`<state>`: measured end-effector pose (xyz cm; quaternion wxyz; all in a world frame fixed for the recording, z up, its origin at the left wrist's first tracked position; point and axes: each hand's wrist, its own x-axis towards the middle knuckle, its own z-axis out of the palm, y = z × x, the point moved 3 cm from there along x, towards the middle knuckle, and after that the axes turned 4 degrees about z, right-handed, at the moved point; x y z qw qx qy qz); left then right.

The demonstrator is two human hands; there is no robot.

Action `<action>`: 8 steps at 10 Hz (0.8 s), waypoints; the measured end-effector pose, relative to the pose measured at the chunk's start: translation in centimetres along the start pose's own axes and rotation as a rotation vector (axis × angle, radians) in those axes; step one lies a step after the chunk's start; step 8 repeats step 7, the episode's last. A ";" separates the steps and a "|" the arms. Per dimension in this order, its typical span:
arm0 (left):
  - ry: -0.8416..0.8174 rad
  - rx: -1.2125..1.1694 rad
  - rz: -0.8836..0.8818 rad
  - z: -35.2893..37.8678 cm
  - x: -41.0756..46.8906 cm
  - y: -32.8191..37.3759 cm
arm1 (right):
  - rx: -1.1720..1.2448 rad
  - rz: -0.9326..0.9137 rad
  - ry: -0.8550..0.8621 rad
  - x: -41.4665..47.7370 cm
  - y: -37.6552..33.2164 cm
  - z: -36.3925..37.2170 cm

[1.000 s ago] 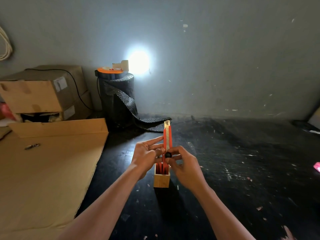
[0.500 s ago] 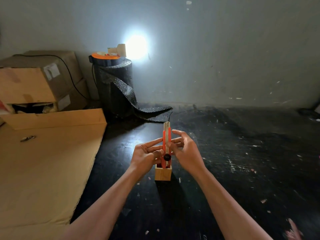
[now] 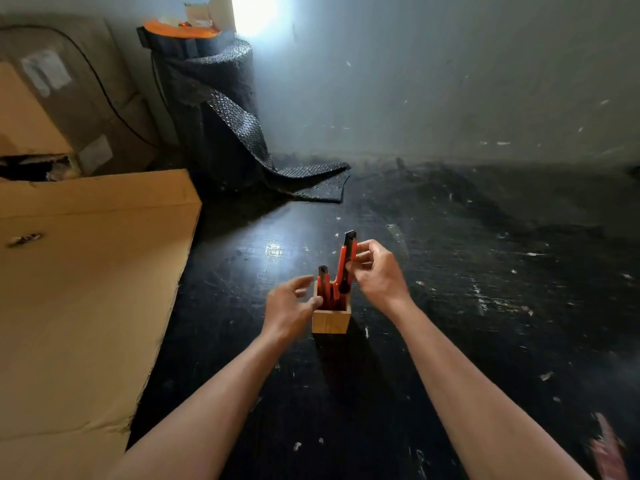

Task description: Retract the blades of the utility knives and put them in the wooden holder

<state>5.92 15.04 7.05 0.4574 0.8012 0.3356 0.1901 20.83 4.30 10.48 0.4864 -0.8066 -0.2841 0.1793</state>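
Note:
A small square wooden holder stands on the black table. Two red utility knives stand in it. The taller knife leans right, with a black tip and no blade showing. My right hand touches its upper part with thumb and fingertips. A shorter red knife stands at the holder's left side, also black-tipped. My left hand hovers by the holder's left wall with fingers spread, the thumb at the rim; it grips nothing.
A large flat cardboard sheet covers the table's left side, with a small dark object on it. Cardboard boxes and a roll of black bubble wrap stand at the back left. A pink scrap lies at the lower right.
The tall knife's pale blade no longer shows; its tip is black. The knife now leans right, lower in the holder. My left hand has let go and drawn back to the left.

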 end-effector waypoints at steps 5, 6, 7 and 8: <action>-0.086 0.078 -0.094 4.0 1.8 -3.8 | -0.249 0.213 -0.055 1.6 6.6 4.8; -0.084 0.024 -0.104 4.1 1.9 -4.3 | -0.241 0.211 -0.038 1.8 6.9 4.6; -0.087 -0.002 -0.124 4.2 2.0 -4.3 | -0.252 0.187 -0.045 1.3 6.4 4.0; -0.087 -0.002 -0.124 4.2 2.0 -4.3 | -0.252 0.187 -0.045 1.3 6.4 4.0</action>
